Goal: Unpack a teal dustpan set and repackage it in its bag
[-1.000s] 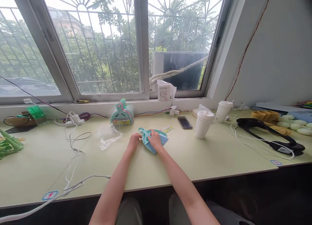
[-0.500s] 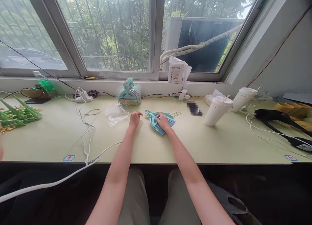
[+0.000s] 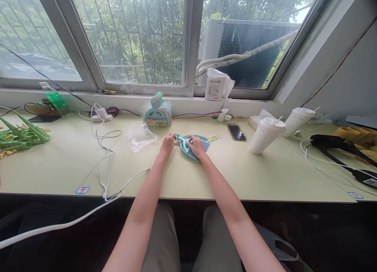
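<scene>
We are holding the blue-bristled brush [image 3: 205,147] under our right hand [image 3: 198,146], its grip pinching across the upper part from above, thumb and fingertips standing apart with the brush between them. The brush is lying over a teal dustpan [image 3: 204,138], and the pair is resting on the pale table [image 3: 188,181], in front of us and roughly midway between our forearms. Our left hand [image 3: 167,145] is curling its fingers at the narrow handle end — we cannot tell whether that grip is pinching it or only touching. A yellow label card [image 3: 215,138] is lying just beside the dustpan on its far right, and a dark, blurred-out rectangle [image 3: 237,131] is lying beyond that. To the left, a crumpled clear bag [image 3: 141,137] is spreading near our left hand; behind it, a wrapped stack of dustpans [image 3: 156,113] is standing upright. Well to the right, two lidded white cups [image 3: 266,136] are standing with straws.
</scene>
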`<state>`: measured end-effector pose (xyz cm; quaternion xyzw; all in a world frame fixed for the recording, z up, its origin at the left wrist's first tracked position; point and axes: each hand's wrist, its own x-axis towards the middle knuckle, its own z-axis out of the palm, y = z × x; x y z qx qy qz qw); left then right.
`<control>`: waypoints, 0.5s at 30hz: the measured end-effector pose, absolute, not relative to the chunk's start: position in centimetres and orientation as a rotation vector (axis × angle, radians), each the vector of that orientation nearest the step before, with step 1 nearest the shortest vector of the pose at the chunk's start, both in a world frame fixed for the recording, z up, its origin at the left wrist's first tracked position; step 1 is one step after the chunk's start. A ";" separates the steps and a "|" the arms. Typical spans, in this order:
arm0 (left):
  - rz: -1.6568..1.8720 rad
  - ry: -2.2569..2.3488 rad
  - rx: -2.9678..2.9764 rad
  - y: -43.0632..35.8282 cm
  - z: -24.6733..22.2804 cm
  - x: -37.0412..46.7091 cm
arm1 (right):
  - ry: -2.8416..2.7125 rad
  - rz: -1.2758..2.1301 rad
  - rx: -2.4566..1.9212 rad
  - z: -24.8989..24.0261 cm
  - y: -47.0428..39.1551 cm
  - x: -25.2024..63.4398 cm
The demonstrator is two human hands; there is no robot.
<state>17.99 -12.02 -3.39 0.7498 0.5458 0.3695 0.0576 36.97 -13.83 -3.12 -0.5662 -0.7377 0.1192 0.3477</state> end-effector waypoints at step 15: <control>0.883 1.577 2.624 -13.5 -2.9 19.4 | -1.920 0.377 -1.426 -2.9 -13.6 38.5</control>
